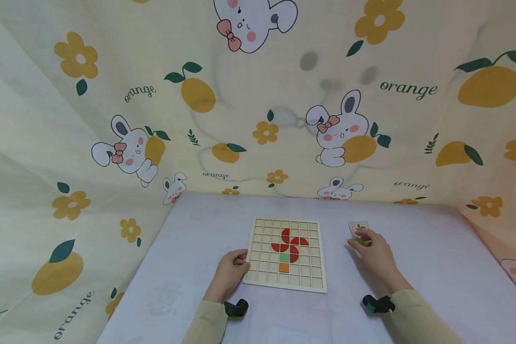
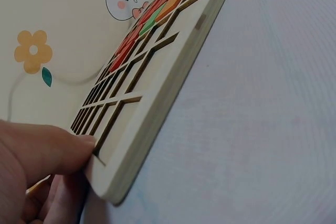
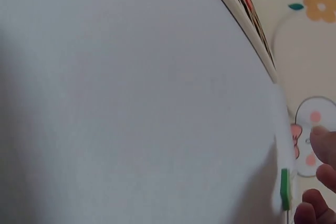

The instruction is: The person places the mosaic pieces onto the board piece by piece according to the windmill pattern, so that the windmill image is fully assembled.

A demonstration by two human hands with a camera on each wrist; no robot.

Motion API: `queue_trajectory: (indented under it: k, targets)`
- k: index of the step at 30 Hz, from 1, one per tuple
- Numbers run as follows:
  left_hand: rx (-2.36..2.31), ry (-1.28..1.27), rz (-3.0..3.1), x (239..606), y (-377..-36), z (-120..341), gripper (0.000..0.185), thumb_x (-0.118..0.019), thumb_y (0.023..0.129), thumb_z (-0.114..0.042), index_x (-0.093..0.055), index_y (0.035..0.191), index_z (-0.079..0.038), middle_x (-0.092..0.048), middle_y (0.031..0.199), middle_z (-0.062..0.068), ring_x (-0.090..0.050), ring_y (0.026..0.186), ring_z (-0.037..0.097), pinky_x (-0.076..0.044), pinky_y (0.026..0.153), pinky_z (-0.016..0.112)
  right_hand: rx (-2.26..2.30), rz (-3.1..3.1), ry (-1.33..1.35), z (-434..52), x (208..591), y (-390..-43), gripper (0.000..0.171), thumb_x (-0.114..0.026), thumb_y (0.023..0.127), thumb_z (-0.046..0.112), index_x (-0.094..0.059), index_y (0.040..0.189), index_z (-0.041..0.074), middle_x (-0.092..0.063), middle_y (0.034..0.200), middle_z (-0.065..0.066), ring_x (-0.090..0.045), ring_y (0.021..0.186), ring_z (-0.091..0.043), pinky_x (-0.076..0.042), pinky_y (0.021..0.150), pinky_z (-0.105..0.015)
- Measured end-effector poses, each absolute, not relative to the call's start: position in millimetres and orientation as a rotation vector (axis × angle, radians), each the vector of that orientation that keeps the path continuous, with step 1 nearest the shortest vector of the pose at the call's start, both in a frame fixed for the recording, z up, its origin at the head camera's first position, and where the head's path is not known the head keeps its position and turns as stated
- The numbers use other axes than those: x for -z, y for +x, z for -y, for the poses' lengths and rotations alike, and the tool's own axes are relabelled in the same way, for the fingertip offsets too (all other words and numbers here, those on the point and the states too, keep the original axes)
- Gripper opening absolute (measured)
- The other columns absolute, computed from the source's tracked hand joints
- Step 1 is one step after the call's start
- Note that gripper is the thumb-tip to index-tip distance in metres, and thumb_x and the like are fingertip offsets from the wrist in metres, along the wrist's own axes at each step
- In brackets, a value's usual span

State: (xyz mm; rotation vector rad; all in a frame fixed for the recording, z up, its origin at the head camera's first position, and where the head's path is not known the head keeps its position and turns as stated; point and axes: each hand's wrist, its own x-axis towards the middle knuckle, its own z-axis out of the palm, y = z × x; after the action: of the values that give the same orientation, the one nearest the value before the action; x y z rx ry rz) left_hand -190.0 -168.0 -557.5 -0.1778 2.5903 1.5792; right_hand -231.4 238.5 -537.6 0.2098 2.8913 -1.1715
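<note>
A wooden grid board lies in the middle of the table. Red quarter-round pieces form a flower in its cells, with a green square and an orange square below. My left hand holds the board's left edge; in the left wrist view its thumb lies on top of the board near a corner. My right hand rests to the right of the board, fingertips just beside a small green piece lying flat on the table.
A small patterned card lies just beyond the green piece. The table has a pale cloth. Printed curtains with rabbits and oranges close it in at the back and on both sides.
</note>
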Motion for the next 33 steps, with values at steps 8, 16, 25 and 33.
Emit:
queue_trajectory:
  k: [8,16,25,33]
  targets:
    - [-1.586,-0.174,-2.595,557.0,-191.5,166.1,0.042,-0.068,0.091,-0.009,-0.063,0.133,-0.006,-0.063,0.116,0.008,-0.059,0.102,0.018,-0.054,0.083,0.028,1.192,-2.879,0.278,-254.6,543.1,-231.9,0.062,-0.064,0.097,0.044,-0.052,0.140,0.001,-0.054,0.133,-0.028,-0.056,0.115,-0.039,-0.051,0.087,-0.048]
    - [-1.579,-0.184,-2.582,558.0,-192.0,165.0,0.043,-0.068,0.090,-0.009,-0.063,0.133,-0.006,-0.063,0.116,0.008,-0.058,0.102,0.018,-0.054,0.084,0.030,1.163,-2.871,0.340,-258.0,549.4,-232.6,0.054,-0.066,0.097,0.035,-0.055,0.134,-0.003,-0.055,0.128,-0.027,-0.052,0.112,-0.039,-0.048,0.091,-0.053]
    - [-1.576,-0.199,-2.592,559.4,-188.7,167.5,0.044,-0.069,0.090,-0.009,-0.063,0.133,-0.006,-0.062,0.119,0.009,-0.059,0.105,0.019,-0.054,0.087,0.033,1.176,-2.850,0.381,-250.6,549.7,-232.2,0.045,-0.063,0.098,0.027,-0.055,0.128,-0.006,-0.054,0.125,-0.028,-0.050,0.110,-0.040,-0.046,0.091,-0.053]
    - [-1.584,-0.181,-2.593,558.8,-189.7,167.3,0.044,-0.069,0.089,-0.009,-0.063,0.132,-0.005,-0.063,0.119,0.009,-0.060,0.104,0.019,-0.054,0.086,0.032,1.184,-2.886,0.330,-252.5,554.3,-234.5,0.039,-0.065,0.097,0.021,-0.054,0.122,-0.006,-0.055,0.116,-0.025,-0.050,0.104,-0.037,-0.045,0.085,-0.046]
